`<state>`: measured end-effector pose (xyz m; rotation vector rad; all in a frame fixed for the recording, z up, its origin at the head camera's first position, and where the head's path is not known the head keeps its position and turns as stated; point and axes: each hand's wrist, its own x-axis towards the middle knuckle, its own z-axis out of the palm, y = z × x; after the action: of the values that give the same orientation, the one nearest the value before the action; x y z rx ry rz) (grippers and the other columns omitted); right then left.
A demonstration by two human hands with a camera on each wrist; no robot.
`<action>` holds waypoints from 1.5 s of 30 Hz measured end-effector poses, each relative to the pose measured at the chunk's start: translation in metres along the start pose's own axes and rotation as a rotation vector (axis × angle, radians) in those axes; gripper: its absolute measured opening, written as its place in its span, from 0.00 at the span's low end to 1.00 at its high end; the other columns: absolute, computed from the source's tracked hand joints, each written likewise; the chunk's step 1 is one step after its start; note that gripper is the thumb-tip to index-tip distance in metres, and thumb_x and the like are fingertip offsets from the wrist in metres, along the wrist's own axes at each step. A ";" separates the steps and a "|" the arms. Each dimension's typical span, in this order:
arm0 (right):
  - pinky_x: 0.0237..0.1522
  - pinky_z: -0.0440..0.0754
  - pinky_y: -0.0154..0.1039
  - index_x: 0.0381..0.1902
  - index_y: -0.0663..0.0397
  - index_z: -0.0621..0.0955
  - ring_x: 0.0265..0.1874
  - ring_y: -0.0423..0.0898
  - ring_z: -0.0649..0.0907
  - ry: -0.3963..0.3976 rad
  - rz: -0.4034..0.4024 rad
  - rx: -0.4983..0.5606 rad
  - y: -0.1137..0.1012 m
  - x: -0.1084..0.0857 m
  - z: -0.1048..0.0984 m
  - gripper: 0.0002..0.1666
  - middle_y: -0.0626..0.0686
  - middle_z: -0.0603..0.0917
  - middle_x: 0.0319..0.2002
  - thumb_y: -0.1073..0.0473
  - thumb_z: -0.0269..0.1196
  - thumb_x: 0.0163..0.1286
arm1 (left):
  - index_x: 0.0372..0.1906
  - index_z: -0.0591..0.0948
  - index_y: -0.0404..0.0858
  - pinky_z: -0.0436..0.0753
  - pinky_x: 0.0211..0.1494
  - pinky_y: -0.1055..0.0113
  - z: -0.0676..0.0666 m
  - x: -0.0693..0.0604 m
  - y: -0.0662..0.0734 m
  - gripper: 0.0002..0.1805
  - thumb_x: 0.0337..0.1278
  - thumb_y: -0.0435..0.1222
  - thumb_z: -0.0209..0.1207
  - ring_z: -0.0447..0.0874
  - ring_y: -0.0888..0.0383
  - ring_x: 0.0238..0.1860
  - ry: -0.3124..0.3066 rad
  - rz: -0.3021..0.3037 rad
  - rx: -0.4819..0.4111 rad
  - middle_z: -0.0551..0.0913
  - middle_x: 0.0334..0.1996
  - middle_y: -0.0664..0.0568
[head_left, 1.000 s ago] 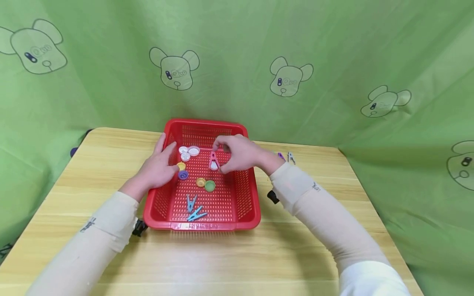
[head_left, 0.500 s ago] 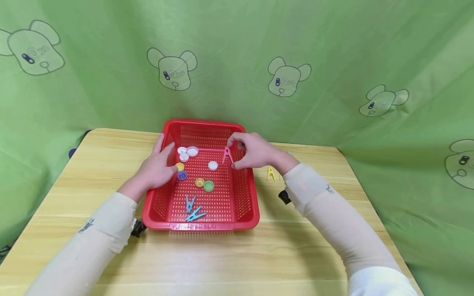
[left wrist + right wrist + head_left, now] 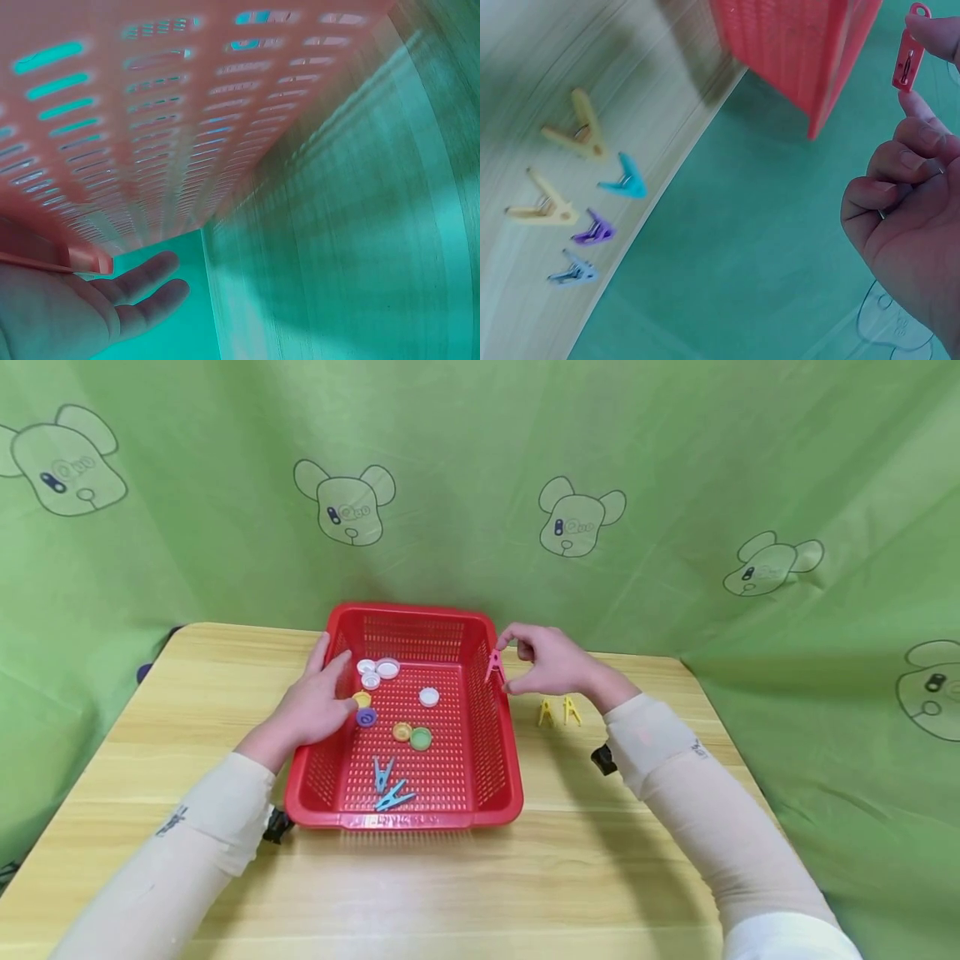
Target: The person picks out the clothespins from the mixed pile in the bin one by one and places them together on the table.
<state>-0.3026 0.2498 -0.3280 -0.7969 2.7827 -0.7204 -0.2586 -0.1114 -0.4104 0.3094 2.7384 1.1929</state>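
The basket (image 3: pixel 450 819) I'm watching is glossy red plastic, slotted like a sieve, with a rounded rim. Inside it I count round caps: a white trio (image 3: pixel 378 672) near eleven o'clock, a lone white cap (image 3: pixel 428 697), yellow (image 3: pixel 362 700) and purple (image 3: pixel 366 717) ones near nine, and orange (image 3: pixel 402 732) and green (image 3: pixel 421 738) ones near the middle. Two blue clothespins (image 3: pixel 387 785) lie toward half past six. The right hand (image 3: pixel 551 660) pinches the pink clothespin (image 3: pixel 907 66), with its metal spring, between thumb and forefinger at the basket's two-o'clock side. The left hand (image 3: pixel 311 706) straddles the rim at nine, fingers apart. Two yellow clothespins (image 3: pixel 558 711) sit at three on the wood-grain table (image 3: pixel 405 893). Green cloth (image 3: pixel 465 427) printed with animal heads hangs at twelve.
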 end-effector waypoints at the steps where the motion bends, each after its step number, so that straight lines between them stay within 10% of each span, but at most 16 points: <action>1: 0.29 0.69 0.42 0.50 0.49 0.78 0.21 0.45 0.65 0.001 0.000 0.004 0.003 -0.002 -0.001 0.30 0.52 0.69 0.24 0.59 0.75 0.48 | 0.80 0.50 0.37 0.85 0.44 0.44 0.000 0.000 0.000 0.44 0.64 0.32 0.58 0.60 0.31 0.69 -0.001 -0.002 -0.001 0.24 0.79 0.54; 45: 0.26 0.67 0.41 0.53 0.55 0.77 0.21 0.47 0.65 0.042 0.176 0.074 0.128 -0.074 -0.003 0.30 0.51 0.66 0.22 0.66 0.75 0.52 | 0.80 0.50 0.38 0.86 0.42 0.46 0.001 0.001 -0.001 0.44 0.64 0.32 0.58 0.62 0.32 0.69 0.004 0.000 -0.012 0.24 0.79 0.54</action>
<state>-0.2992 0.3858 -0.3868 -0.5208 2.7999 -0.8101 -0.2595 -0.1115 -0.4116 0.3056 2.7336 1.2116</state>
